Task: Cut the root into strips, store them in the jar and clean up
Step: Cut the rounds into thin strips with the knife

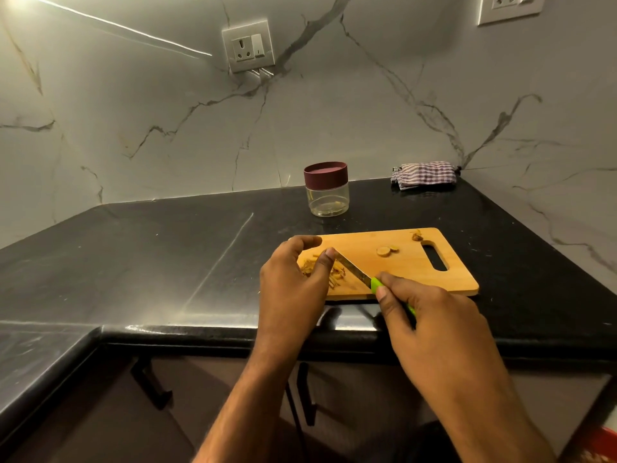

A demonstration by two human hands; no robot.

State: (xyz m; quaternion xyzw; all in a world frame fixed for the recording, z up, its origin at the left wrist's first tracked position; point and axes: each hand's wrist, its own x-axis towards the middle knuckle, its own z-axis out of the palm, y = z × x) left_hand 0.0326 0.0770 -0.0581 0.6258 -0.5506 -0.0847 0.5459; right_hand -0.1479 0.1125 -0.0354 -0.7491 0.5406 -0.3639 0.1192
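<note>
Cutting is being carried out on the rectangular pale wooden chopping board (400, 262), which is lying on the black stone bench (167, 248) and is being taken here as the landmark. A small knife with a bright green handle and steel blade (354, 270) is being gripped at the handle by the right hand (430, 325), at the board's near edge. The blade is being slanted up toward the left hand (293, 282), whose thumb is being pressed to the blade near its tip, with the fingers curled over the board's left end; whether a piece of root is being pinched beneath them cannot be told.

Thin yellowish-brown strips of root (337, 279) are lying on the board's left part, just beside that hand. Two round uncut slices of root (387, 250) are waiting near the board's middle, and a small brown trimmed scrap (416, 236) is lying at its far right corner.

Beyond the board's far edge, the clear glass jar with a maroon lid (326, 188) is standing with its lid on and looking empty. Farther right of it, a checked folded cloth (424, 175) is lying against the wall.

The cutting is being judged partly done: the slices are left to strip, and the storing and the cleaning are not yet begun.
</note>
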